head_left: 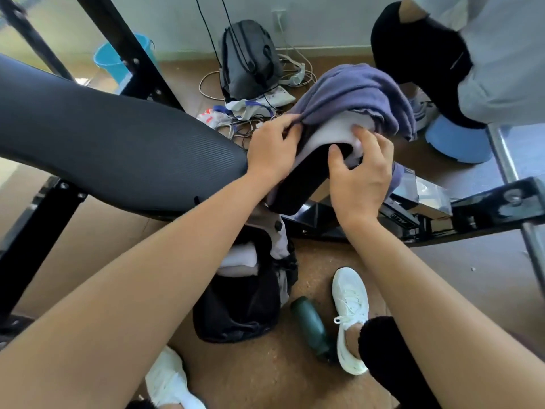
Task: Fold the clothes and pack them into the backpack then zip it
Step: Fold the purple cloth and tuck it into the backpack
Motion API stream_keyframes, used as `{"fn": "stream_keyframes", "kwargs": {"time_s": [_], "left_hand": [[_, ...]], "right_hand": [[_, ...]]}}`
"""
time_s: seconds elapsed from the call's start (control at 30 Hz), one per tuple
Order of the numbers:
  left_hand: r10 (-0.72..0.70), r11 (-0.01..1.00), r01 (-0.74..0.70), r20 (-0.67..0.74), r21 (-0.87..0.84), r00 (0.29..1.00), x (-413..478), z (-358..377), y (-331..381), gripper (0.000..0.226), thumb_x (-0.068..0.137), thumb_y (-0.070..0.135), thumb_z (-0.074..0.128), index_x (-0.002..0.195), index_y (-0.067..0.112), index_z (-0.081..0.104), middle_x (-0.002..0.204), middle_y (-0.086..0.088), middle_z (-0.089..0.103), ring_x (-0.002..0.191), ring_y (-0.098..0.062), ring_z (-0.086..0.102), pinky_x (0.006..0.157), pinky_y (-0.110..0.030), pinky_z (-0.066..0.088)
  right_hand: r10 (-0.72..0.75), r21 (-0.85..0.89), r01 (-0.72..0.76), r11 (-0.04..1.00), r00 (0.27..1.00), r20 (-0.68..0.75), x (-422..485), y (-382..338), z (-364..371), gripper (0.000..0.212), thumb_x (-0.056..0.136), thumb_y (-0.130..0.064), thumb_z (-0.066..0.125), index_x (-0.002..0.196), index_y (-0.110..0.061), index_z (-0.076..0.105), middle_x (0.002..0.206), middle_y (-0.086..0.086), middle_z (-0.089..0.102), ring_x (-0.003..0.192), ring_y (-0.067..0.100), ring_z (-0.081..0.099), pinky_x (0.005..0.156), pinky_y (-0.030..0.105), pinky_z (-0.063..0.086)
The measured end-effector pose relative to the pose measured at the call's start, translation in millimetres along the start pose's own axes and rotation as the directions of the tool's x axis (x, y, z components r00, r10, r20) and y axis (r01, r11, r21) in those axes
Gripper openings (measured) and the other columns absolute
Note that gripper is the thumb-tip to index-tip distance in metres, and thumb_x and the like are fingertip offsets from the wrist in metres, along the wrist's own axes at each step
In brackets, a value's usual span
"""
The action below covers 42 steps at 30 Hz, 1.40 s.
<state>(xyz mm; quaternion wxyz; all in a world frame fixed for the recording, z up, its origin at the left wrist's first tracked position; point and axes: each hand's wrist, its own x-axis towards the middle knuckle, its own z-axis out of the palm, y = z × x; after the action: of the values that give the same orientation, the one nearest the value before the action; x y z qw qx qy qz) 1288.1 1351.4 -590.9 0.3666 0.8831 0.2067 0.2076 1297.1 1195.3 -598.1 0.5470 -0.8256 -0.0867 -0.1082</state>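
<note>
A purple garment [354, 93] lies heaped over a pale lilac one [327, 134] on the small black seat pad [306, 178] of an exercise bench. My left hand [271, 149] pinches the purple cloth's near edge. My right hand [359, 172] curls its fingers over the pale garment and the pad's end. On the floor under the pad stands the open black backpack [241, 308], with folded white and beige clothes [239, 261] inside its mouth.
The long black bench pad [112, 149] crosses the left. A green bottle [312, 329] lies beside my white shoe [351, 314]. A grey backpack [250, 60], cables and a blue bucket [118, 60] are by the wall. Another person [472, 54] stands at the right by a blue stool [457, 143].
</note>
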Motion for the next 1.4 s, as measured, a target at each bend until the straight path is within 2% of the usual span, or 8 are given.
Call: {"fn": "stream_keyframes", "kwargs": {"time_s": [0.2, 0.37, 0.63, 0.77, 0.9, 1.03, 1.23, 1.4], "left_hand": [[-0.244, 0.948, 0.195, -0.18, -0.253, 0.953, 5.6, -12.2, 1.6, 0.033, 0.103, 0.021, 0.041, 0.107, 0.003, 0.069, 0.092, -0.003, 0.065, 0.083, -0.012, 0.054, 0.079, -0.033, 0.043], [-0.606, 0.638, 0.386, -0.127, -0.666, 0.785, -7.1, -43.5, -2.7, 0.023, 0.104, 0.026, 0.048, 0.102, 0.018, 0.069, 0.105, -0.003, 0.072, 0.099, -0.02, 0.067, 0.096, -0.038, 0.056], [-0.43, 0.414, 0.306, 0.112, -0.857, 0.896, -61.7, -98.0, -2.4, 0.056, 0.094, 0.034, 0.069, 0.131, -0.007, 0.06, 0.128, -0.024, 0.067, 0.117, -0.033, 0.067, 0.097, -0.044, 0.057], [-0.286, 0.46, 0.352, 0.239, -0.815, 0.928, -89.4, -121.1, 10.8, 0.06, 0.094, 0.03, 0.064, 0.137, -0.01, 0.051, 0.118, -0.023, 0.062, 0.111, -0.032, 0.063, 0.098, -0.043, 0.053], [-0.18, 0.471, 0.349, 0.299, -0.81, 0.937, -109.9, -138.8, 19.0, 0.031, 0.102, 0.027, 0.053, 0.102, 0.0, 0.068, 0.096, -0.018, 0.067, 0.091, -0.026, 0.068, 0.083, -0.036, 0.059], [-0.147, 0.549, 0.297, 0.259, -0.781, 0.955, -137.9, -157.4, 10.0, 0.019, 0.09, 0.021, 0.066, 0.099, 0.007, 0.058, 0.091, -0.012, 0.064, 0.084, -0.022, 0.066, 0.078, -0.032, 0.058], [-0.208, 0.817, 0.227, 0.096, -0.531, 0.973, -207.2, -162.0, -25.6, 0.054, 0.078, 0.007, 0.076, 0.128, 0.015, 0.059, 0.121, 0.002, 0.066, 0.114, -0.009, 0.063, 0.095, -0.023, 0.05], [-0.225, 0.911, 0.219, 0.023, -0.349, 0.974, -261.6, -162.6, -47.7, 0.017, 0.094, 0.016, 0.071, 0.111, 0.015, 0.074, 0.105, 0.002, 0.077, 0.099, -0.011, 0.069, 0.089, -0.037, 0.056]], "right_hand": [[0.027, 0.014, -0.027, 1.0, 0.999, 0.031, -0.5, -2.5, -2.3, 0.045, 0.092, -0.03, 0.069, 0.135, -0.02, 0.061, 0.132, -0.002, 0.052, 0.117, 0.011, 0.05, 0.093, 0.013, 0.031], [0.06, 0.086, -0.064, 0.994, 0.997, 0.041, 1.1, -6.5, -9.1, 0.057, 0.091, -0.041, 0.07, 0.141, -0.02, 0.056, 0.133, -0.003, 0.052, 0.119, 0.011, 0.05, 0.098, 0.018, 0.036], [-0.176, -0.097, 0.172, 0.98, 0.984, -0.029, -4.5, -11.5, -3.0, 0.08, 0.078, -0.042, 0.078, 0.149, -0.021, 0.047, 0.141, 0.008, 0.046, 0.124, 0.026, 0.041, 0.106, 0.042, 0.042], [-0.477, -0.153, 0.525, 0.837, 0.838, 0.265, -19.4, -22.5, -0.6, 0.091, 0.072, -0.042, 0.079, 0.154, -0.032, 0.041, 0.157, 0.005, 0.034, 0.14, 0.033, 0.03, 0.114, 0.046, 0.025], [-0.614, 0.038, 0.644, 0.764, 0.708, 0.349, -47.8, -31.7, 11.9, 0.036, 0.086, -0.035, 0.07, 0.121, -0.032, 0.072, 0.131, -0.012, 0.064, 0.129, 0.026, 0.044, 0.101, 0.045, 0.026], [-0.543, 0.335, 0.427, 0.84, 0.647, 0.536, -69.1, -40.8, 8.5, 0.026, 0.08, -0.01, 0.061, 0.101, -0.014, 0.074, 0.087, -0.008, 0.069, 0.089, 0.021, 0.061, 0.083, 0.047, 0.046], [-0.28, 0.293, 0.042, 0.955, 0.45, 0.848, -96.7, -54.5, 5.0, 0.027, 0.084, -0.017, 0.049, 0.094, 0.002, 0.065, 0.085, 0.02, 0.065, 0.076, 0.016, 0.052, 0.069, 0.036, 0.044], [-0.218, 0.184, 0.131, 0.974, 0.33, 0.918, -132.1, -58.6, -4.1, 0.013, 0.078, -0.032, 0.075, 0.083, -0.02, 0.07, 0.075, -0.002, 0.07, 0.072, 0.008, 0.06, 0.071, 0.038, 0.052]]}}
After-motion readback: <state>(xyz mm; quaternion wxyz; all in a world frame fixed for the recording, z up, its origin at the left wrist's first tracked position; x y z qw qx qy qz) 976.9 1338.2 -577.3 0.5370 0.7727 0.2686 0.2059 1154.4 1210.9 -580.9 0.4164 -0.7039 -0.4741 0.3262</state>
